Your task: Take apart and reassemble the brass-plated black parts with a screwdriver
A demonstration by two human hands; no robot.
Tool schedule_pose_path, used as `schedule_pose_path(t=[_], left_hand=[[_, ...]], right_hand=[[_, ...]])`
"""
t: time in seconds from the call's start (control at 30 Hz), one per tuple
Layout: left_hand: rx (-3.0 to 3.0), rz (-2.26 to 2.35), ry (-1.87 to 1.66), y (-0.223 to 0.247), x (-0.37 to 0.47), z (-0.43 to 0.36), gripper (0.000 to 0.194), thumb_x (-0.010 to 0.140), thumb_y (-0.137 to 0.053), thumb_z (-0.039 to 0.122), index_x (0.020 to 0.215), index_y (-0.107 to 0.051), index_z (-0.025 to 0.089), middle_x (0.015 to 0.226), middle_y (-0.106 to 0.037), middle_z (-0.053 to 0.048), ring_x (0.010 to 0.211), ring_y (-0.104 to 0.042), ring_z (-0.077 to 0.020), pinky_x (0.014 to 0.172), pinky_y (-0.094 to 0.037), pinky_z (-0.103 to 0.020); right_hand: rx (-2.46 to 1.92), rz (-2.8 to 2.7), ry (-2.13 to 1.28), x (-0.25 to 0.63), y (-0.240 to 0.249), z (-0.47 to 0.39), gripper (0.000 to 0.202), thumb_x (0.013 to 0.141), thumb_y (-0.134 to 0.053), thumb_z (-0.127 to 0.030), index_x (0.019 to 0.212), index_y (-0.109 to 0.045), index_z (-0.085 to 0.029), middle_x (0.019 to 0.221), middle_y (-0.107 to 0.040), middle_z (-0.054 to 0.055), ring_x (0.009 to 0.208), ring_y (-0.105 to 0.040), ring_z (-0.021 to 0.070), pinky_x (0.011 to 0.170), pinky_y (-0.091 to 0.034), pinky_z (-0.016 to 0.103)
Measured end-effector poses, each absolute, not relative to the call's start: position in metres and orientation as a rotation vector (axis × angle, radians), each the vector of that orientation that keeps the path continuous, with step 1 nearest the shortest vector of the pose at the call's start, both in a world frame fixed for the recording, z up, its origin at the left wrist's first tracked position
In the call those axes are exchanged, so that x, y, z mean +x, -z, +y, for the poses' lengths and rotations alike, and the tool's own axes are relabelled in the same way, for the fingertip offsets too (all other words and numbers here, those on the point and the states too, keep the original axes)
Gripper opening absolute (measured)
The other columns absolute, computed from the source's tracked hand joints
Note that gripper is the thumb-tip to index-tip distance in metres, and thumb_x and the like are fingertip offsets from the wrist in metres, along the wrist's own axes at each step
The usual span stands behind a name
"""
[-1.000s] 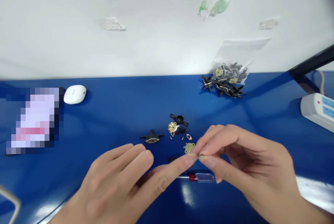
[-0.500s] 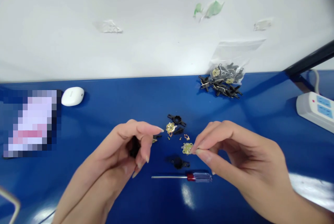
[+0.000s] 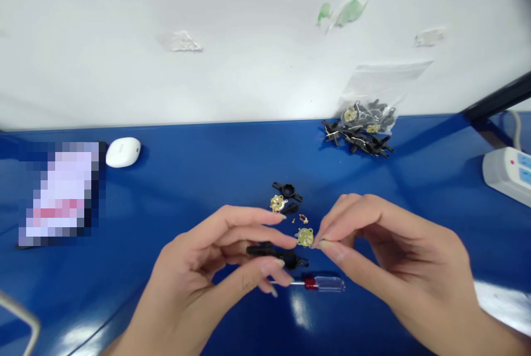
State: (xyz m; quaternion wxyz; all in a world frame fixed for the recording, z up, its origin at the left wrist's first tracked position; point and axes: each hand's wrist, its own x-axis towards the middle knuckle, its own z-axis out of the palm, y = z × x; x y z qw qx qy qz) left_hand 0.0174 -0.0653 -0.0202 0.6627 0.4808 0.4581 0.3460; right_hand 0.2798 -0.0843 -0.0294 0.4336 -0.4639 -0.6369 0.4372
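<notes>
My left hand (image 3: 232,256) is curled around a black plastic part (image 3: 258,249), its fingers partly extended above and the thumb below. My right hand (image 3: 373,251) pinches the edge of a round brass-coloured plate (image 3: 305,237) with small tabs between thumb and index fingertip. Just behind the left fingertips lies another black housing (image 3: 290,259). Beyond the hands sit a second brass-coloured plate (image 3: 277,203), a black eared ring (image 3: 287,190), a small black piece (image 3: 291,208), a copper-coloured clip (image 3: 304,218) and a tiny screw (image 3: 293,220).
A screwdriver (image 3: 323,283) lies near my hands, its shaft partly hidden by the left fingers. Black parts (image 3: 360,140) are piled by a clear bag (image 3: 373,107) against the wall. At left are a blurred-out device (image 3: 62,190) and white case (image 3: 123,152); a power strip (image 3: 504,171) stands right.
My left hand has turned and moved right toward the brass-coloured plate, its fingers extending and the black part coming into view. My right hand keeps its pinch. The whole view has shifted slightly.
</notes>
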Motion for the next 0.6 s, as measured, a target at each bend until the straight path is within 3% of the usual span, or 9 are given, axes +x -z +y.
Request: schedule_pose_path(t=[0.1,0.17,0.27,0.43,0.6], left_hand=[[1.221,1.058,-0.778,0.0221,0.0177,-0.0652,0.015,0.095,-0.099,0.023,0.101,-0.098,0.037,0.102,-0.095,0.001,0.071,-0.088,-0.0181,0.072,-0.075,-0.022],[1.312,1.036,-0.823,0.0232,0.0179,-0.0656,0.021,0.092,-0.100,0.018,0.099,-0.099,0.039,0.106,-0.096,0.000,0.080,-0.091,-0.0192,0.077,-0.075,-0.022],[1.311,1.007,-0.861,0.0238,0.0186,-0.0660,0.032,0.091,-0.100,0.014,0.108,-0.099,0.041,0.110,-0.096,0.001,0.089,-0.093,-0.0202,0.085,-0.075,-0.020],[1.166,0.955,-0.820,0.0220,0.0180,-0.0660,0.028,0.104,-0.089,0.018,0.118,-0.097,0.040,0.121,-0.095,0.001,0.099,-0.095,-0.0242,0.094,-0.076,-0.024],[1.053,0.898,-0.823,0.0230,0.0145,-0.0702,0.038,0.112,-0.080,0.019,0.141,-0.088,0.044,0.139,-0.090,0.000,0.116,-0.091,-0.0294,0.100,-0.075,-0.029]], right_hand=[[-1.115,-1.623,-1.065,0.2779,0.0291,-0.0842,0.014,0.107,-0.082,-0.017,0.108,-0.078,-0.031,0.097,-0.080,-0.001,0.086,-0.080,0.0150,0.070,-0.063,0.026],[-1.090,-1.644,-1.055,0.2766,0.0284,-0.0842,0.015,0.106,-0.081,-0.016,0.109,-0.078,-0.030,0.096,-0.080,0.000,0.084,-0.078,0.0151,0.067,-0.061,0.026],[-1.073,-1.657,-1.070,0.2763,0.0277,-0.0844,0.015,0.106,-0.081,-0.015,0.110,-0.078,-0.029,0.095,-0.081,0.001,0.083,-0.077,0.0161,0.065,-0.060,0.027],[-1.051,-1.659,-1.082,0.2804,0.0312,-0.0850,0.022,0.105,-0.081,-0.011,0.114,-0.079,-0.031,0.097,-0.081,0.002,0.087,-0.077,0.0189,0.067,-0.061,0.031],[-1.064,-1.658,-1.112,0.2846,0.0361,-0.0847,0.030,0.103,-0.080,-0.008,0.119,-0.079,-0.033,0.100,-0.079,0.003,0.091,-0.075,0.0213,0.065,-0.058,0.032]])
